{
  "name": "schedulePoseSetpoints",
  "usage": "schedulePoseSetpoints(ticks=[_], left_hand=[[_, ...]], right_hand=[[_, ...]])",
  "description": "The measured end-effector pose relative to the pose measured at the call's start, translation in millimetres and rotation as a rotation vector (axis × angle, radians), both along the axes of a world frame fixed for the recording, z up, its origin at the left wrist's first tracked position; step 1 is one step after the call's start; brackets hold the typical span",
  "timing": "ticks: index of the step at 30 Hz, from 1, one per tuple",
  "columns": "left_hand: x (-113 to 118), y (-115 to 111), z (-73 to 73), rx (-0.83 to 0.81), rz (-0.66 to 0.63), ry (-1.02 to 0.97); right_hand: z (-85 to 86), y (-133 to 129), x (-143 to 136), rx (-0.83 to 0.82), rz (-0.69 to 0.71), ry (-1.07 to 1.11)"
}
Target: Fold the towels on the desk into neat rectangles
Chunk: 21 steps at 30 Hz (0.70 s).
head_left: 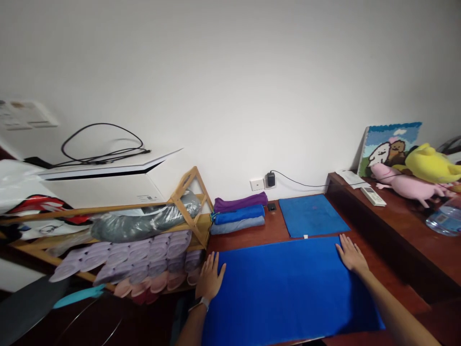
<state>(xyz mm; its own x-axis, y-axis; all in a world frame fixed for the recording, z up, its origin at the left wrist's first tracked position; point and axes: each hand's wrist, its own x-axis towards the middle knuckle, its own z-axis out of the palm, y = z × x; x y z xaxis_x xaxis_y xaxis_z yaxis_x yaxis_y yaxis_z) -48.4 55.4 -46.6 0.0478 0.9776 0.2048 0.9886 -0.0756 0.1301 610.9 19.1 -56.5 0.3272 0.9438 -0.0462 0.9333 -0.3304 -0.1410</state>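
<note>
A large bright blue cloth (284, 288) lies spread flat on the reddish-brown wooden table (248, 238). My left hand (210, 277), with a watch on its wrist, rests at the cloth's far left corner with its fingers apart. At the far right corner my right hand (351, 254) lies flat, fingers spread. Behind the cloth is a smaller folded blue cloth (311, 215), with a small white tag between the two. Rolled cloths in purple (241, 202), blue (239, 214) and grey-blue (237, 224) sit side by side at the table's back left.
On the left, a wooden rack (194, 223) holds slippers (144, 254) and a white box (108, 185). Plush toys (406, 184), a remote (373, 196) and a plastic bottle (444, 220) stand on the raised right surface. A black charger (271, 179) is plugged into the wall.
</note>
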Motion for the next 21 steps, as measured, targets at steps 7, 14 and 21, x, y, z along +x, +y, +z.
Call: schedulePoseSetpoints(ticks=[7, 14, 21], left_hand=[[-1, 1, 2.2, 0.022, -0.021, 0.021], [-4, 0, 6.2, -0.01, -0.031, 0.016], [1, -6, 4.8, -0.007, -0.02, -0.006]], right_hand=[[1.0, -3, -3, 0.007, 0.006, -0.015], [-0.1, -2, -1, 0.03, -0.01, 0.022], [-15.7, 4, 15, 0.123, -0.031, 0.188]])
